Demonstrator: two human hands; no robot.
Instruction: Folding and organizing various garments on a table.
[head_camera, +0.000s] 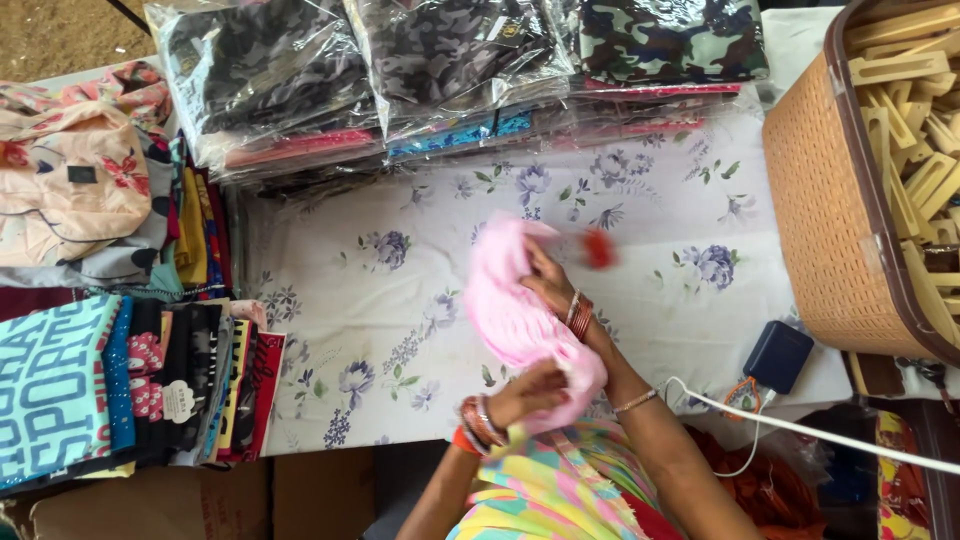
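Bare forearms, no sleeves. Stacked red and orange bangles (478, 424) at the left wrist, copper-toned bangles (579, 315) at the right, a thin bracelet (636, 402) further up. Bright garment (545, 495) patterned in yellow, pink and green.

We see even, soft daylight across the scene, with no hard shadows beneath our hands. Beyond the right hand (548, 285), glare streaks the clear plastic packets (360, 70). Motion blur smears the pink cloth (510, 310) and a red object (598, 248) just past the fingers. Lines bow slightly near the frame's edges.
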